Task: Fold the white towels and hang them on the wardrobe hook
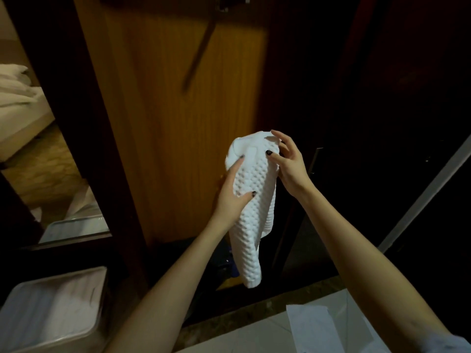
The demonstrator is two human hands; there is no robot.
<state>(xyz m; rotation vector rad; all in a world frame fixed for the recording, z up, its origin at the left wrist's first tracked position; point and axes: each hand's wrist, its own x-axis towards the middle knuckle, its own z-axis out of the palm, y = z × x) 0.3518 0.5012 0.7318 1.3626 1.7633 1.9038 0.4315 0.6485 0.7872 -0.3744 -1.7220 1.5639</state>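
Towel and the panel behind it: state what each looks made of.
Towel: soft white woven cloth, probably cotton, with a raised waffle texture; it droops limply. Panel: wood or wood-look laminate, smooth orange-brown with fine vertical grain.

1. The white towel [257, 210] is bumpy all over, like little bubbles in rows.
2. It is folded into a long, thin shape. It hangs straight down in the air and lies on nothing.
3. Its top is round and bunched up. Its bottom end is a soft, round fold.
4. One loose flap sticks out on its right side, near the middle.
5. The left hand [233, 189] grips its left side, with the thumb on the front.
6. The right hand [288, 166] pinches its top right part, also with the thumb on the front.
7. The towel hangs in front of the brown wooden wardrobe wall [178, 123], near that wall's right edge.
8. A shiny metal bit [221, 6] sits at the top of the wall. It is too blurry to tell if it is the hook.
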